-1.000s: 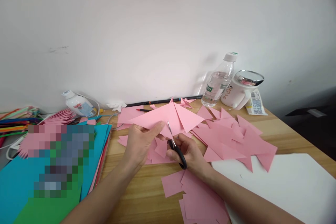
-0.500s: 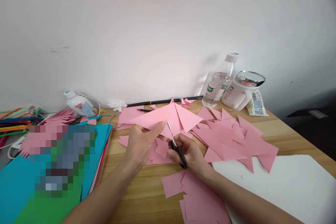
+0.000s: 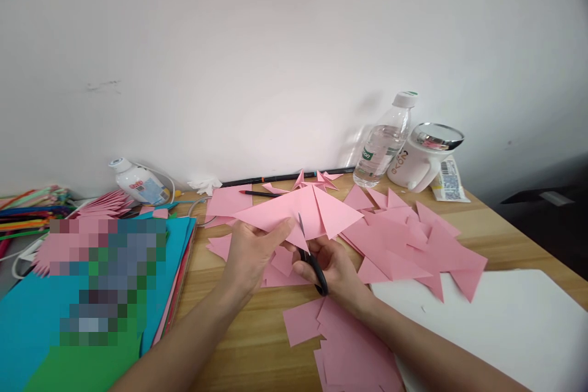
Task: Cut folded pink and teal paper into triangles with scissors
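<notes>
A folded sheet of pink paper (image 3: 275,207) with a pointed flap at its right is pinched in my left hand (image 3: 255,251), thumb on top. My right hand (image 3: 334,266) grips black-handled scissors (image 3: 316,271). One blade lies over the face of the paper, near my left thumb, and the paper's lower corner sits between the blades. Part of the other blade is hidden behind the paper. Below and to the right, cut pink scraps (image 3: 395,242) lie scattered, and more pink sheets (image 3: 353,343) rest under my right forearm.
Along the wall stand a water bottle (image 3: 383,141), a lidded white mug (image 3: 425,159) and a small white bottle (image 3: 139,182). Blue sheets (image 3: 27,312) and a pink fan-edged paper piece (image 3: 68,242) are at the left. A white board (image 3: 487,324) lies at the right.
The pink paper has shifted slightly right and down. The scissor blades now straddle its lower corner, with more of one blade hidden behind it.
</notes>
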{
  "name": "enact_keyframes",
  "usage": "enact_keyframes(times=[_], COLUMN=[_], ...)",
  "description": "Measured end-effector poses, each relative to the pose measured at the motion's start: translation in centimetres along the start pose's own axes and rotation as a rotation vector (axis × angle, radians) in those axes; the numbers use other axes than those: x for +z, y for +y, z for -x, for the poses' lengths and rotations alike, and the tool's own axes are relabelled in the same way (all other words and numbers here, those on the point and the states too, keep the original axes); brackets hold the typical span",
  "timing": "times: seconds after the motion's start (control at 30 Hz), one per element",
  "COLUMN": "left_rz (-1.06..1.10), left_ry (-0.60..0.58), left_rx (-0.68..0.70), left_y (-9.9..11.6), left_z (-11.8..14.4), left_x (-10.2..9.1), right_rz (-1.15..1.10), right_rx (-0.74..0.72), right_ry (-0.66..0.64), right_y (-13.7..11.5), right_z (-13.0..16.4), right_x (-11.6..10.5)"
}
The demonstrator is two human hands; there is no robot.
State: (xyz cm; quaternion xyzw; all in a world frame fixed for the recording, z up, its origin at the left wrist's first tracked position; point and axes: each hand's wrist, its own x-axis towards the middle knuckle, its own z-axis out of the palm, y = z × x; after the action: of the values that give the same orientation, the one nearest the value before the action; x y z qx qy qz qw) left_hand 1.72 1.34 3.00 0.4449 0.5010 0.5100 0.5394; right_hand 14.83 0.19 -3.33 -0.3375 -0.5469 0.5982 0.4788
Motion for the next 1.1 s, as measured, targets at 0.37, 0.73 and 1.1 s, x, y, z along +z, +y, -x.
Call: enact_keyframes(times=[0.37, 0.73, 1.1], left_rz=[-0.013, 0.019, 0.034], left_ry=[-0.029, -0.044, -0.027], left_rx=[0.023, 0.032, 0.017], left_y=[0.0, -0.1, 0.1], left_z=[0.1, 0.0, 0.1], left_x=[-0.1, -0.1, 0.0], right_rz=[-0.018, -0.011, -0.037], right_rx=[-0.018, -0.004, 0.016], right_ry=[0.024, 0.041, 0.062], right_y=[0.3, 0.5, 1.0], right_z=[0.2, 0.1, 0.1], right_x=[0.0, 0.0, 0.0])
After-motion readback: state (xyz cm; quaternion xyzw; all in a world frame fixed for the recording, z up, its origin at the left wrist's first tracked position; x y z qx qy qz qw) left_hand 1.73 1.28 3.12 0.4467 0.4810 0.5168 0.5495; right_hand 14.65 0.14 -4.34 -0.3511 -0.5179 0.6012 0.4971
